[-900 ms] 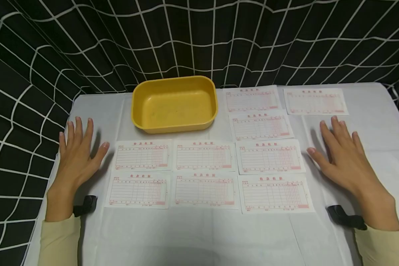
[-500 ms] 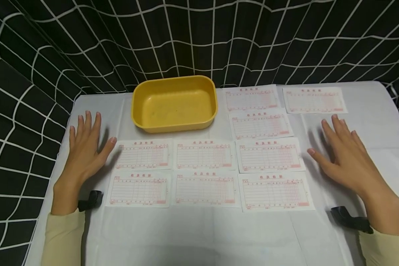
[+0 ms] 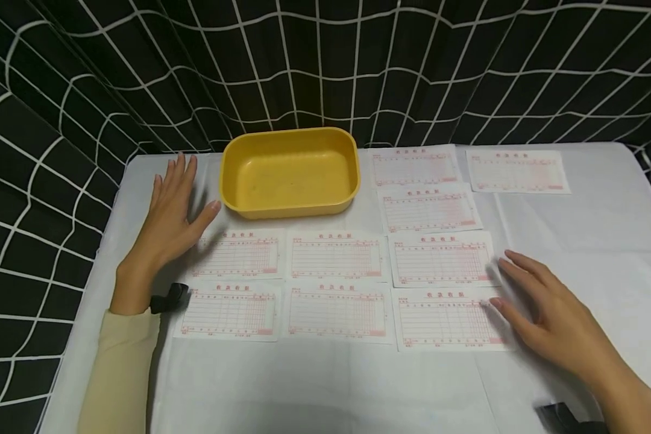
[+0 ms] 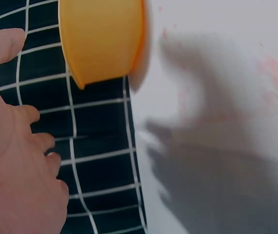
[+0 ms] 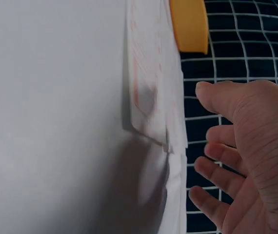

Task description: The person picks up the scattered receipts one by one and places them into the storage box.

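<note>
Slips (image 3: pixel 337 258), white with red print, lay flat on the counter (image 3: pixel 314 386); I counted nine: two rows of three, one more beyond the right-hand column, then two at the far edge, one of them off to the right. A yellow tub (image 3: pixel 290 175) stood beyond the left and middle columns, just left of the far slips. I had the left hand (image 3: pixel 168 226) beside the tub's left end, grip loose, fingers extended, thumb well apart from them, its tip between the tub and the upper left slip. I had the right hand (image 3: pixel 553 319) by the right ends of the two nearest right-hand slips, grip relaxed, fingers slightly bent, thumb apart and over the lower one's edge. On the right wrist view I saw that hand apart from the paper. Dark cloth with white grid lines (image 3: pixel 333 51) hung behind; a pale sleeve (image 3: pixel 119 374) covered the left forearm.
</note>
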{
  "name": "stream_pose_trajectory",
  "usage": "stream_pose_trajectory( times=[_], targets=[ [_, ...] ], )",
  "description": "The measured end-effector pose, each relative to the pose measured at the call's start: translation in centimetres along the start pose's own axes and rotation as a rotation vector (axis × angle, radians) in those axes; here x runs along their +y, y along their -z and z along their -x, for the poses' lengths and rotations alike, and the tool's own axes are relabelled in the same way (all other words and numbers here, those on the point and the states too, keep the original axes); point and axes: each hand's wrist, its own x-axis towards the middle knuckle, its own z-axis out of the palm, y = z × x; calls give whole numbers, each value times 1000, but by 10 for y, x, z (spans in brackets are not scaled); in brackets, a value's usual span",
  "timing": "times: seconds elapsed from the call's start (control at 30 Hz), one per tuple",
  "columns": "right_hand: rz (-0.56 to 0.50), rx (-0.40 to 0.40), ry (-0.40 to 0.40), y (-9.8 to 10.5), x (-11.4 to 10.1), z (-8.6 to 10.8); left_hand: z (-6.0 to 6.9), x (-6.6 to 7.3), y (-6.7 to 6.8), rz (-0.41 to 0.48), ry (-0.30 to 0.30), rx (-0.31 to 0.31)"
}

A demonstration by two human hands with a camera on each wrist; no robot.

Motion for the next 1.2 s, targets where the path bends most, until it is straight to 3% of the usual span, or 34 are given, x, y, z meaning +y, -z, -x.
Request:
stream_pose_trajectory(
  times=[0.2, 0.43, 0.63, 0.93, 1.2],
  targets=[
    [-6, 77, 57, -7, -8, 16, -22, 8, -5, 12, -38, -25],
    [2, 81, 81, -18, -14, 29, -36, 8, -20, 71, -46, -69],
    [8, 78, 90, -24, -14, 33, -43, 5, -29, 85, -42, -76],
    [15, 93, 134, -24, -14, 29, -47, 6, -25, 126, -12, -103],
    [73, 31, 61, -24, -17, 35, -50, 7, -31, 165, -18, -97]
  ],
)
